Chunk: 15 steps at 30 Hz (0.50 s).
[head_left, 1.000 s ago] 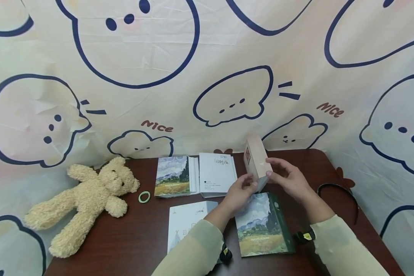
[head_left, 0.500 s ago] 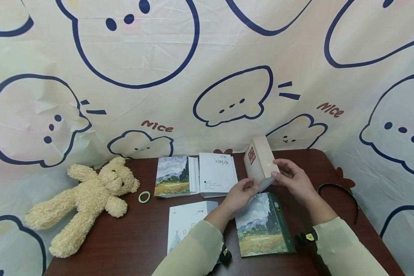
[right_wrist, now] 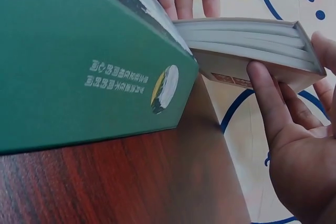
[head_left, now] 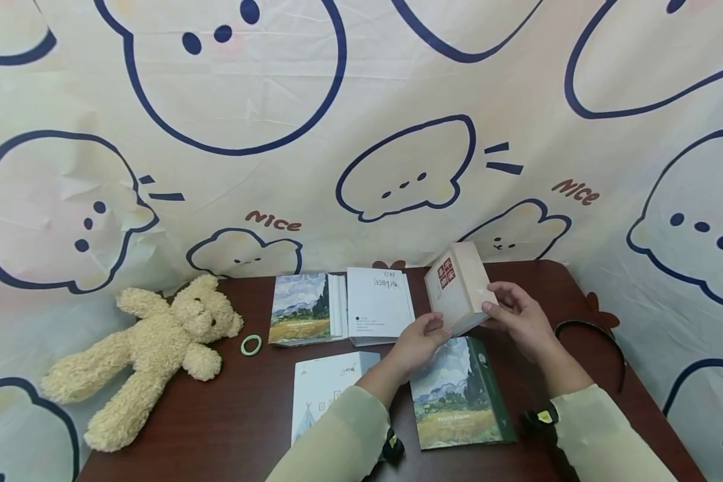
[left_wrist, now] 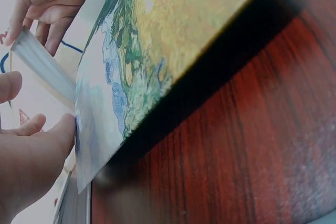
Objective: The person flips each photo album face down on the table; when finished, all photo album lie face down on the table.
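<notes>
Both hands hold a thick cream book [head_left: 454,288] with red square lettering, tilted above the back right of the table. My right hand [head_left: 527,331] grips its right end, thumb and fingers on either side; in the right wrist view white page edges of the book [right_wrist: 241,38] show between its covers. My left hand [head_left: 412,345] holds the lower left corner with its fingertips; how far its fingers wrap round is partly hidden. Just below lies a photo album [head_left: 454,402] with a painted landscape cover and a green spine side, large in both wrist views.
At the back lie another landscape album [head_left: 301,311] and a white book [head_left: 378,304]. A white tent-printed book [head_left: 319,385] is partly behind the left sleeve. A teddy bear [head_left: 163,348] and pale green ring [head_left: 251,345] lie left; a thin black band [head_left: 596,328] is right.
The cream book has turned so that its red-lettered cover faces the head camera more. My right hand has shifted slightly right and down; the left hand has barely moved.
</notes>
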{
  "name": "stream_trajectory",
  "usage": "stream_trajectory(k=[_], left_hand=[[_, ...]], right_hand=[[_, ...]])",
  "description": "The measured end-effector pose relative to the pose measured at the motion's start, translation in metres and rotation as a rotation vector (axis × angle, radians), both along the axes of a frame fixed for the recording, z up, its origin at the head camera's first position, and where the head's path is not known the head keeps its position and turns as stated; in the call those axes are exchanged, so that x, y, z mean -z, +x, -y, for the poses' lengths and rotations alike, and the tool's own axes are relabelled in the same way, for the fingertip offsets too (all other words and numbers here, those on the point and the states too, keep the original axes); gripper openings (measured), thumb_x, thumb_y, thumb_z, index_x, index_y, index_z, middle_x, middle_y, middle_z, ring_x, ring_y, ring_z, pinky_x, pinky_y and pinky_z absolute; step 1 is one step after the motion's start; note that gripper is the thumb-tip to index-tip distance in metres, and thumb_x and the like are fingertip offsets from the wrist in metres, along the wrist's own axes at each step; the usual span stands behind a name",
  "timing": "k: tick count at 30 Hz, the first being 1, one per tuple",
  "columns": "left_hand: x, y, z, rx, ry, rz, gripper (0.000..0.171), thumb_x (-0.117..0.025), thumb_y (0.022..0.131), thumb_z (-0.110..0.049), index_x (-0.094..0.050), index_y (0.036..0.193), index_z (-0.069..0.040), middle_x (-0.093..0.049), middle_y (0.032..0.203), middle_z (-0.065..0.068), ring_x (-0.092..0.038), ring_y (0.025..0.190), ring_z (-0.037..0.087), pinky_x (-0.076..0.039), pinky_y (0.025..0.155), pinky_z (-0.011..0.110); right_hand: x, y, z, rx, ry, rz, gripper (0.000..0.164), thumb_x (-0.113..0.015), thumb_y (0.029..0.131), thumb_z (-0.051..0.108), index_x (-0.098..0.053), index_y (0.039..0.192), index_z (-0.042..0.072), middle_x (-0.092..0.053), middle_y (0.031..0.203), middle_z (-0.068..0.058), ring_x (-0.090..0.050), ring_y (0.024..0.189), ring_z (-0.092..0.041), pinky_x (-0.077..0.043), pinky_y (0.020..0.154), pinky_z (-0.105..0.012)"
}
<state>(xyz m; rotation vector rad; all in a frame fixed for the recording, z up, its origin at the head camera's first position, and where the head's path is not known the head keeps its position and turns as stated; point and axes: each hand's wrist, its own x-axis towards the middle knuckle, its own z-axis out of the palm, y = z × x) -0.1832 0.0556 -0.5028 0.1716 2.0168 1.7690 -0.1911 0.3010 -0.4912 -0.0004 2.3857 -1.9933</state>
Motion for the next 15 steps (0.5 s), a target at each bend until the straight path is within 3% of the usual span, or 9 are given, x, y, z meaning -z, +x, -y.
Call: stream_trajectory(k=[15], left_hand=[[0.002,-0.001,0.000,-0.016,-0.026,-0.003,0.056,-0.065,0.103,-0.031,-0.050,0.152,-0.009,-0.056,0.149,0.011,-0.052,0.139,0.029,-0.041,0.115,0.047]], right_hand=[[0.015,0.001,-0.017,0.049,-0.083,0.028,0.066,-0.072,0.100,0.026,-0.038,0.151,0.004,-0.042,0.154,-0.029,-0.070,0.102,-0.010,-0.061,0.086,-0.037]])
